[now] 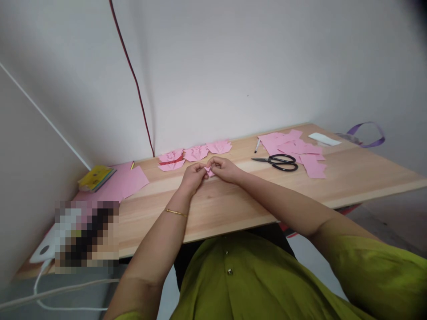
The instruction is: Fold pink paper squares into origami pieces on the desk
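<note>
A small folded piece of pink paper [209, 172] is pinched between my two hands, just above the middle of the wooden table. My left hand [194, 178] grips its left side with fingers closed. On the other side, my right hand [224, 170] holds it between thumb and fingers. Parts of the paper are hidden by my fingertips. Right behind my hands lie several folded pink paper shapes [196, 153] in a row along the wall, one with a red strip [171, 161] across it.
Black-handled scissors [280, 162] lie right of my hands, beside pink paper scraps [310, 153] and a pen [257, 146]. A white strip [324, 139] is farther right. At left are pink sheets [135, 182], a yellow pack [96, 178] and a white power strip [45, 249].
</note>
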`<state>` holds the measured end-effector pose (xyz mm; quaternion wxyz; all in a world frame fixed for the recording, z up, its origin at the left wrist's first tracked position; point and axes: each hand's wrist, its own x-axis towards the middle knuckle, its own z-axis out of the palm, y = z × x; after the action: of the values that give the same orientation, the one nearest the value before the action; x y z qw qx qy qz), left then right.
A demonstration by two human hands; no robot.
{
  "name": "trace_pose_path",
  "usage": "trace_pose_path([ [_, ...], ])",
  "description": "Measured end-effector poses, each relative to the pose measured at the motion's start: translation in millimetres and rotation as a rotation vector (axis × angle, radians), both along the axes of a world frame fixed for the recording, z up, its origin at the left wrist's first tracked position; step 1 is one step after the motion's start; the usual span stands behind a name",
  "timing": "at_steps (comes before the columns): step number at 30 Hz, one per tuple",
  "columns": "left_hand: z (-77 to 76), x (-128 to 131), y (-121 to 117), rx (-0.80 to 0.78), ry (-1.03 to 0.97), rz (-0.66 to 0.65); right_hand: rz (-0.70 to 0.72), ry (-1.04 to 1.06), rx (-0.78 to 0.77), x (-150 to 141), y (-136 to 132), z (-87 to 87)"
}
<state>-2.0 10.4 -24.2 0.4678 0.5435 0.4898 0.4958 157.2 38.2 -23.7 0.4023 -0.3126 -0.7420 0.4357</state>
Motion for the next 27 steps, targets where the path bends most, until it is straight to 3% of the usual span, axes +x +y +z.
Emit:
trace_pose_path([
  [27, 4.2, 1.4, 0.1, -0.069, -0.065, 0.01, -0.022, 0.041, -0.012, 0.3, -2.8, 4.7],
])
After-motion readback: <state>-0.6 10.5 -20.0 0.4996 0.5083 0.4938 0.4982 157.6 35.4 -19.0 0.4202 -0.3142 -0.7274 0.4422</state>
